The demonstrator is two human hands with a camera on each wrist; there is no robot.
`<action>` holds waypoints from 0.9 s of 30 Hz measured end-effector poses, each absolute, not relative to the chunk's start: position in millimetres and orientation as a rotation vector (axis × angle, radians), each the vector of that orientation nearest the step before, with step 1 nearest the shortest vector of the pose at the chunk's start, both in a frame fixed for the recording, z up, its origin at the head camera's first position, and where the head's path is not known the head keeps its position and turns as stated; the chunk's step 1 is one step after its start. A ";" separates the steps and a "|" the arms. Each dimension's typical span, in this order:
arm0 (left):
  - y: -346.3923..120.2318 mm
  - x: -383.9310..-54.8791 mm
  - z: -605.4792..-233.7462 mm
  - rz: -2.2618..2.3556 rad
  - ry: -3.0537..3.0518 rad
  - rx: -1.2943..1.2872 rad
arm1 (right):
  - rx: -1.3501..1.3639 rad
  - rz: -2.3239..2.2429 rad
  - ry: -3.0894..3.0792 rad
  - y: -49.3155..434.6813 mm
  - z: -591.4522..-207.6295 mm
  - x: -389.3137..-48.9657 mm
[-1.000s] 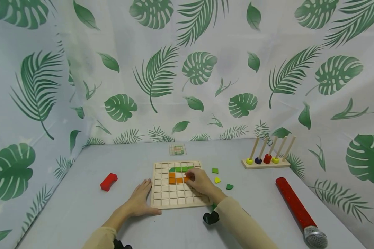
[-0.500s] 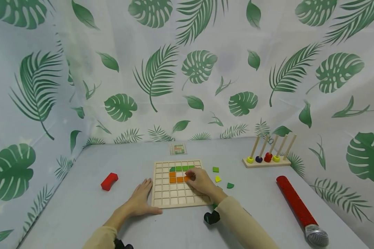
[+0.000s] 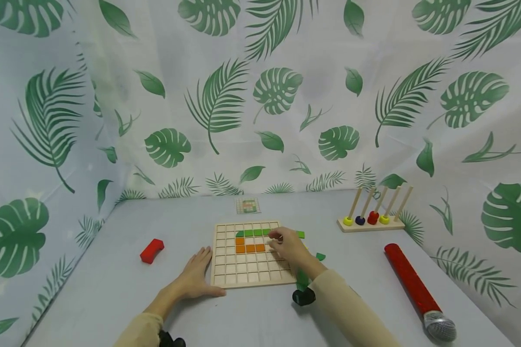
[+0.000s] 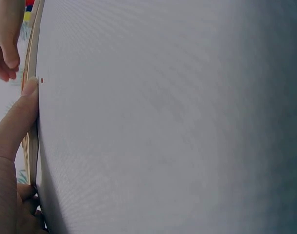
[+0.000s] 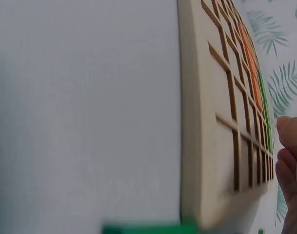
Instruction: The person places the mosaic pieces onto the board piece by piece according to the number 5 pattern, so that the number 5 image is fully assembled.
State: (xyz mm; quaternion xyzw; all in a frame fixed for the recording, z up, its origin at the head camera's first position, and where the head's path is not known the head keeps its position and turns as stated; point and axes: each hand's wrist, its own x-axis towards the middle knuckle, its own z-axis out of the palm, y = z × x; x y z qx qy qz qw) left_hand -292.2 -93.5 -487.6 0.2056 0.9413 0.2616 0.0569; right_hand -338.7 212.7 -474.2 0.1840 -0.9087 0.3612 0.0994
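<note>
A wooden grid board (image 3: 230,270) lies on the table. In its upper part sit a row of green tiles (image 3: 257,232), a dark green rounded tile (image 3: 239,234) and several orange tiles (image 3: 250,248) in an L shape. My left hand (image 3: 195,274) rests against the board's lower left corner, fingers along the left side and thumb (image 4: 21,114) on the front edge. Over the board's right part hovers my right hand (image 3: 288,246), its fingers loosely bent beside the orange row. No piece shows between its fingertips in the wrist views.
Right of the board lie a green square (image 3: 301,234) and a dark green rounded piece (image 3: 320,256). A pattern card (image 3: 248,206) lies behind. A peg stand (image 3: 370,227) and red microphone (image 3: 412,279) are at right, a red block (image 3: 152,251) at left.
My right hand has let go of an orange tile, which now sits at the right end of the lower orange row, and has moved slightly right. My left hand stays put.
</note>
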 end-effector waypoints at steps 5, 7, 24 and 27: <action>-94.1 -292.3 -487.7 0.796 2.854 0.635 | 0.474 1.037 -2.665 236.4 -469.5 -336.4; -94.9 -292.1 -487.8 0.805 2.852 0.639 | 0.472 1.011 -2.653 245.7 -469.2 -335.8; -98.3 -290.9 -488.8 0.780 2.860 0.668 | 0.359 0.894 -2.770 294.0 -477.0 -327.1; -93.8 -293.1 -488.6 0.765 2.869 0.666 | 0.367 0.886 -2.784 303.6 -476.7 -323.1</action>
